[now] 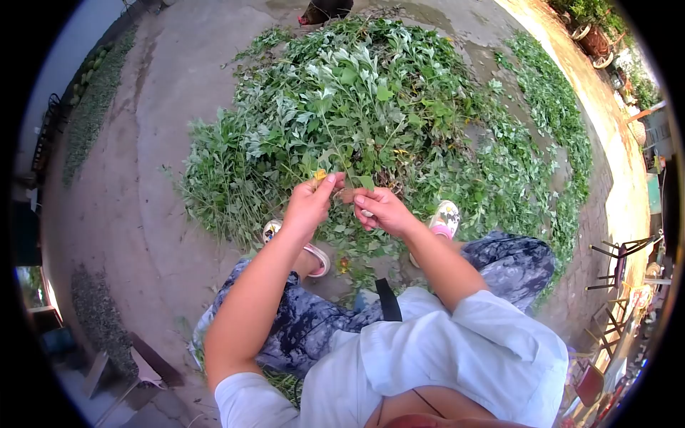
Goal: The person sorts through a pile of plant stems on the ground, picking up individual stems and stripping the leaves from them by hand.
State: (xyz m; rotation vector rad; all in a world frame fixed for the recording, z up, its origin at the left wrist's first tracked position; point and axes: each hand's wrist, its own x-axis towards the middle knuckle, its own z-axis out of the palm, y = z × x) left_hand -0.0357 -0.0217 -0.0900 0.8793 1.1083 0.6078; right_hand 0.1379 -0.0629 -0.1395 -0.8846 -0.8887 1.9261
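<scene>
My left hand point(310, 205) is closed in a pinch in front of the pile, with a yellow leaf or flower point(319, 174) showing at its fingers. Close beside it, my right hand point(383, 210) has thumb and fingers pressed together on a brown, withered leaf point(347, 195). A green leaf point(366, 182) stands just above the right fingers, and leafy stems rise between both hands; which hand grips them I cannot tell. Beyond lies a big heap of cut leafy plants point(335, 93), green with pale leaf undersides.
Plant strips lie on the concrete at right point(553, 100) and left point(100, 100). My shoes, the left point(317, 260) and right point(445, 217), stand at the heap's near edge. A dark hen point(327, 10) is behind it. Metal-legged stools point(619, 260) stand at right.
</scene>
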